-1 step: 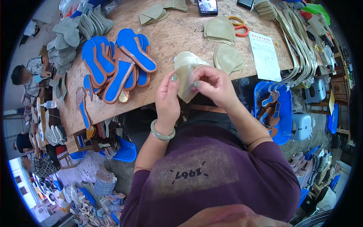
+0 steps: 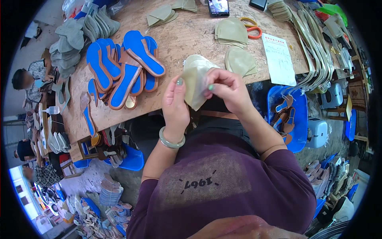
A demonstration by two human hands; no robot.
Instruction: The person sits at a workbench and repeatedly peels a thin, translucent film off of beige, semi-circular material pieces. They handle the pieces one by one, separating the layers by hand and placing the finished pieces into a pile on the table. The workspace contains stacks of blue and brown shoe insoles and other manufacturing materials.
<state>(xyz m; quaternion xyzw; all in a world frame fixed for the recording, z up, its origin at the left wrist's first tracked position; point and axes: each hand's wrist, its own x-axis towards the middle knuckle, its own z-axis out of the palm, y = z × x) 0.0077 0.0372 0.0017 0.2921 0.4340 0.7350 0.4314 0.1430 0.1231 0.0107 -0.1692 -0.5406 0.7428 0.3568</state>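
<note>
Over the table's front edge, my left hand [image 2: 174, 104] grips a beige, rounded shoe-piece [image 2: 189, 91] between thumb and fingers. A thin translucent backing film [image 2: 201, 81] stands partly away from its right side. My right hand [image 2: 230, 91] pinches that film at its edge, with thumb and forefinger pressed together. Just beyond my hands lies a pale stack of similar pieces [image 2: 197, 61]. Farther right sit two more beige stacks, one nearer [image 2: 240, 61] and one behind it [image 2: 230, 32].
Blue-and-brown sandal soles [image 2: 126, 83] are heaped on the table [image 2: 175, 44] at left. Orange-handled scissors [image 2: 253, 32], a phone [image 2: 218, 8] and a written sheet [image 2: 278, 59] lie farther off. Long strips [image 2: 314, 47] drape at right, above a blue bin [image 2: 296, 135] holding sandals. A person [image 2: 36, 79] sits at far left.
My right hand has shifted slightly right, drawing the film farther from the beige piece. My left hand has tilted a little to the left, and more of the piece's face shows.
</note>
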